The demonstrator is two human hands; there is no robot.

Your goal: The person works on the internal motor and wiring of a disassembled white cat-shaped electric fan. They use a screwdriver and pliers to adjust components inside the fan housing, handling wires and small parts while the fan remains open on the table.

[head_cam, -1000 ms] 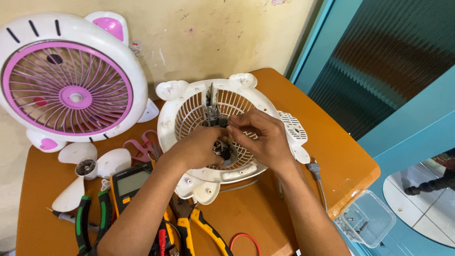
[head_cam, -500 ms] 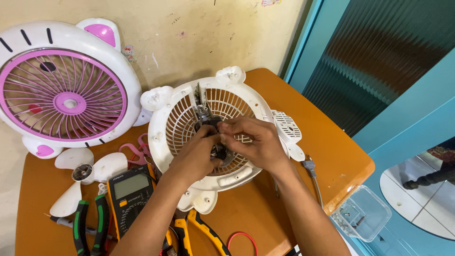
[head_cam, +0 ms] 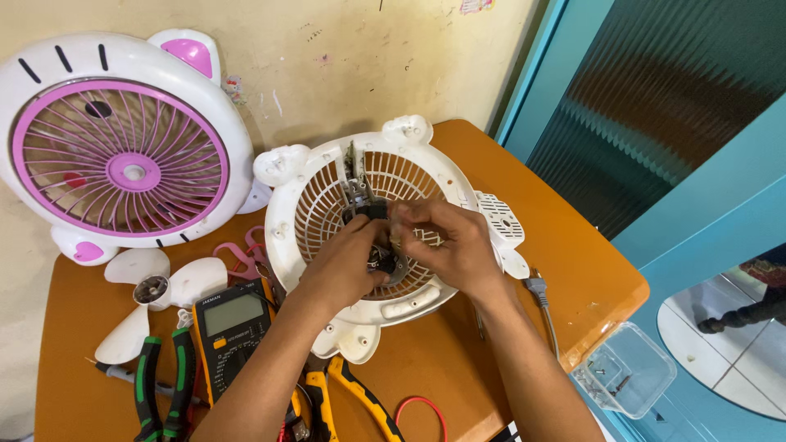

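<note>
Both hands work at the centre of a white fan rear grille housing [head_cam: 385,245], which lies on the orange counter [head_cam: 573,278], tilted slightly toward the wall, its open side up. This lie gives access to the small dark motor and switch assembly [head_cam: 372,214] at the hub.

The left hand [head_cam: 344,266] comes in from below. Its grip is pressed together on the lower part of the dark assembly, the fingers curled round it, apparently to steady it. The right hand [head_cam: 450,245] comes in from the right. Its fingertips are pinched near the same part at the hub; whether they hold a small piece or only the assembly cannot be told, since the fingers hide the contact. The assembly thus sits between the two grips, touching both, its upper bracket and wires showing above the knuckles.

Surroundings:
- A white and pink fan front cover [head_cam: 123,155] leans upright against the wall at the left.
- A white fan blade [head_cam: 155,290] lies flat below it.
- A yellow-cased multimeter [head_cam: 233,327] lies just beside the left forearm.
- Green-handled pliers [head_cam: 164,385] and yellow-handled pliers [head_cam: 344,397] lie at the near edge.
- A clear plastic tray [head_cam: 626,368] with small screws is off the counter's right corner.
- A grey power cord [head_cam: 540,299] trails off the right side.
</note>
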